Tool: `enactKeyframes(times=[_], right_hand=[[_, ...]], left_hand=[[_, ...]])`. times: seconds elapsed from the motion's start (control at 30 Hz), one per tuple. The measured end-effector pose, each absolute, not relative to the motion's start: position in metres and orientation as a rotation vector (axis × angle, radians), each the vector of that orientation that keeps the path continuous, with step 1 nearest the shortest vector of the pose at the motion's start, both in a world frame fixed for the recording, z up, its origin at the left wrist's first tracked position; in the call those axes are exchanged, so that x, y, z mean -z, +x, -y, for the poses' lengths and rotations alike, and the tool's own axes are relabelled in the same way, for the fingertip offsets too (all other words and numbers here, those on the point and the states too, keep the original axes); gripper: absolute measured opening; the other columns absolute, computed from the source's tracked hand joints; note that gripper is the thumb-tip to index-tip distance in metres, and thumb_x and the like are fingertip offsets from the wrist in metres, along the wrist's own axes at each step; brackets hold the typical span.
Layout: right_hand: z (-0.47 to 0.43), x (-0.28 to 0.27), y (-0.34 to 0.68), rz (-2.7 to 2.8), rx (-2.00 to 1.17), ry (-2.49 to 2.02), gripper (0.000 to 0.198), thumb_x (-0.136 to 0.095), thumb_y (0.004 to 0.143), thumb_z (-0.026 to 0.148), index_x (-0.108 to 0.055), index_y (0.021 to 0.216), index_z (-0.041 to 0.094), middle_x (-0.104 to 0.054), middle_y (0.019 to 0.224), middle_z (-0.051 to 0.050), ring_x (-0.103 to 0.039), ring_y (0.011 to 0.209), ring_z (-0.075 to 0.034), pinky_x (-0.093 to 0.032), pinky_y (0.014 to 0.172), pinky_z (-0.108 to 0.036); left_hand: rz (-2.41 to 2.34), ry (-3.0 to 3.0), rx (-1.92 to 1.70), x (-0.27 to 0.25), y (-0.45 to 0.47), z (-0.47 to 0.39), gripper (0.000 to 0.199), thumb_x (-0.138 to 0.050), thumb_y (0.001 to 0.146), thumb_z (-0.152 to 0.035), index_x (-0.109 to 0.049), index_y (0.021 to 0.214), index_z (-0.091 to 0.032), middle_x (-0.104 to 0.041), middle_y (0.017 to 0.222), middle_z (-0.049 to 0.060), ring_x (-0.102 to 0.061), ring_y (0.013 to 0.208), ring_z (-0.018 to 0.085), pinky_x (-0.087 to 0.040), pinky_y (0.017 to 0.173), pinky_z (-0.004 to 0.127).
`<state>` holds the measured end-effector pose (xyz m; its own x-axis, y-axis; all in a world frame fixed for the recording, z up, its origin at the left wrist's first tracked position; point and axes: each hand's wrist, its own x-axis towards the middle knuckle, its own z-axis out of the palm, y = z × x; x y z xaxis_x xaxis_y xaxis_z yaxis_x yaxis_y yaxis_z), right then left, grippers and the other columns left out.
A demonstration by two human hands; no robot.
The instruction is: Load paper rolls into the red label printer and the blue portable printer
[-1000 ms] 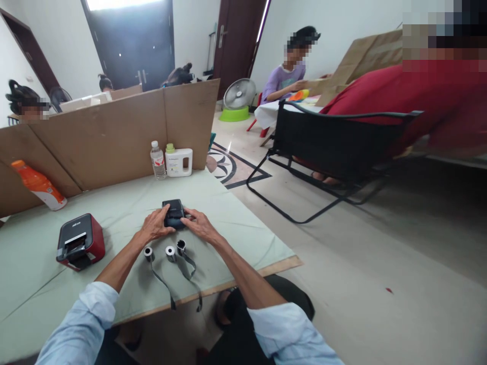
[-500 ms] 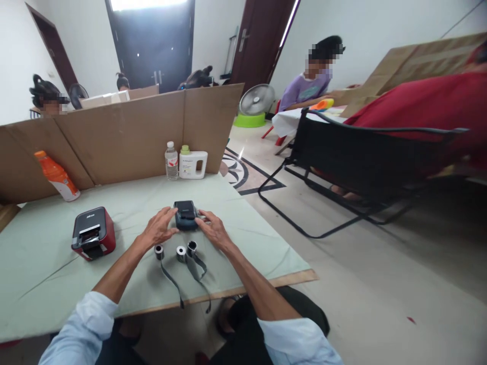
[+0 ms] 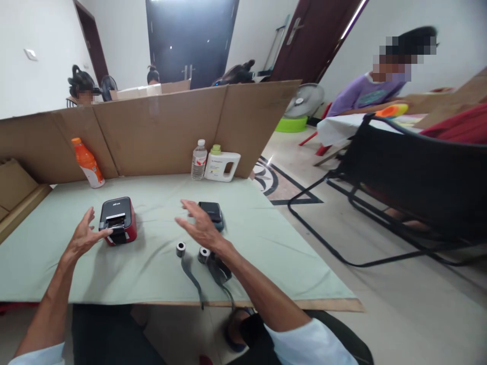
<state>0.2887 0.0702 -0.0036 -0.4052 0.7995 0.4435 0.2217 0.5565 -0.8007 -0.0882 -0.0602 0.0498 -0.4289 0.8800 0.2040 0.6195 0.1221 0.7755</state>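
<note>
Red-black device (image 3: pixel 122 209): smooth plastic. Tablecloth (image 3: pixel 152 274): creased matt cloth. Divider (image 3: pixel 163 137): matt cardboard. Water bottle (image 3: pixel 199 161): clear plastic.

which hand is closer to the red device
Left. The left hand is at the left of the red device, its thumb overlapping the front; whether they touch, I cannot tell. The right hand is well to its right, by the black device.

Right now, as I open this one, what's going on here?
A person has both open hands at a pale green table. The left hand is at the red-and-black machine; whether its thumb touches is unclear. The right hand, holding nothing, partly hides the smaller black device. Small rolls with dark trailing strips sit nearer the person. Bottles and a white jug stand by the cardboard panel.
</note>
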Motion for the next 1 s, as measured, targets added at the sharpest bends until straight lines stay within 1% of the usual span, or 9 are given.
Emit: enactKeyframes(times=[0.07, 0.13, 0.2, 0.3, 0.4, 0.5, 0.7, 0.83, 1.0], right_hand=[[-0.062, -0.007, 0.25, 2.024, -1.102, -0.726, 0.079, -0.07, 0.089, 0.059, -0.049, 0.155, 0.021, -0.046, 0.16, -0.017, -0.05, 0.143, -0.035, -0.042, 0.118, -0.056], [-0.055, -0.014, 0.214, 2.073, -1.335, -0.643, 0.089, -0.075, 0.085, 0.062, -0.045, 0.158, 0.021, -0.045, 0.162, -0.017, -0.046, 0.147, -0.037, -0.043, 0.118, -0.056], [-0.052, -0.019, 0.185, 2.095, -1.433, -0.547, 0.091, -0.08, 0.08, 0.06, -0.047, 0.156, 0.023, -0.052, 0.156, -0.015, -0.048, 0.144, -0.037, -0.043, 0.118, -0.054], [-0.052, -0.02, 0.157, 2.1, -1.52, -0.394, 0.089, -0.081, 0.08, 0.054, -0.046, 0.155, 0.02, -0.06, 0.148, -0.012, -0.055, 0.137, -0.034, -0.044, 0.117, -0.048], [-0.053, -0.014, 0.144, 2.056, -1.562, -0.32, 0.085, -0.081, 0.08, 0.051, -0.048, 0.15, 0.017, -0.062, 0.144, -0.011, -0.056, 0.134, -0.032, -0.045, 0.114, -0.045], [-0.051, -0.006, 0.142, 2.007, -1.56, -0.354, 0.088, -0.084, 0.077, 0.051, -0.048, 0.15, 0.018, -0.064, 0.139, -0.011, -0.058, 0.129, -0.031, -0.049, 0.109, -0.043], [-0.055, -0.004, 0.184, 1.965, -1.518, -0.433, 0.081, -0.082, 0.079, 0.05, -0.052, 0.148, 0.019, -0.068, 0.13, -0.008, -0.061, 0.117, -0.027, -0.051, 0.101, -0.038], [-0.068, -0.008, 0.23, 1.968, -1.452, -0.513, 0.075, -0.08, 0.08, 0.047, -0.055, 0.145, 0.017, -0.068, 0.131, -0.009, -0.061, 0.118, -0.027, -0.05, 0.102, -0.039], [-0.078, -0.009, 0.274, 1.928, -1.492, -0.509, 0.07, -0.078, 0.082, 0.045, -0.059, 0.142, 0.017, -0.068, 0.135, -0.01, -0.061, 0.124, -0.029, -0.048, 0.108, -0.043]], left_hand=[[-2.001, 1.343, -1.185, -0.036, -0.092, 0.062, 0.128, -0.096, 0.05, -0.051, -0.037, 0.158, -0.017, -0.047, 0.157, 0.028, -0.047, 0.146, 0.044, -0.049, 0.111, 0.056], [-1.881, 1.342, -1.17, -0.029, -0.088, 0.06, 0.124, -0.098, 0.046, -0.05, -0.044, 0.152, -0.016, -0.058, 0.148, 0.024, -0.057, 0.137, 0.042, -0.052, 0.109, 0.053], [-1.791, 1.398, -1.178, -0.025, -0.082, 0.056, 0.114, -0.098, 0.046, -0.05, -0.051, 0.144, -0.015, -0.068, 0.137, 0.019, -0.066, 0.126, 0.039, -0.055, 0.107, 0.052], [-1.786, 1.419, -1.227, -0.02, -0.077, 0.052, 0.106, -0.097, 0.046, -0.051, -0.055, 0.136, -0.013, -0.073, 0.126, 0.018, -0.071, 0.116, 0.039, -0.059, 0.101, 0.052], [-1.782, 1.427, -1.247, -0.014, -0.078, 0.05, 0.102, -0.096, 0.049, -0.054, -0.056, 0.134, -0.015, -0.074, 0.124, 0.017, -0.072, 0.114, 0.039, -0.06, 0.098, 0.053], [-1.762, 1.463, -1.263, -0.013, -0.074, 0.048, 0.099, -0.095, 0.052, -0.055, -0.055, 0.135, -0.015, -0.073, 0.127, 0.016, -0.071, 0.117, 0.039, -0.06, 0.099, 0.053], [-1.614, 1.525, -1.263, -0.023, -0.032, 0.03, 0.103, -0.094, 0.054, -0.053, -0.052, 0.14, -0.014, -0.073, 0.127, 0.017, -0.072, 0.114, 0.038, -0.06, 0.099, 0.051], [-1.481, 1.563, -1.269, -0.019, 0.007, 0.005, 0.107, -0.094, 0.056, -0.05, -0.048, 0.145, -0.013, -0.07, 0.133, 0.018, -0.069, 0.12, 0.037, -0.057, 0.104, 0.051], [-1.369, 1.612, -1.222, -0.004, 0.041, -0.018, 0.108, -0.09, 0.063, -0.046, -0.04, 0.153, -0.014, -0.067, 0.137, 0.018, -0.067, 0.123, 0.036, -0.055, 0.106, 0.051]])
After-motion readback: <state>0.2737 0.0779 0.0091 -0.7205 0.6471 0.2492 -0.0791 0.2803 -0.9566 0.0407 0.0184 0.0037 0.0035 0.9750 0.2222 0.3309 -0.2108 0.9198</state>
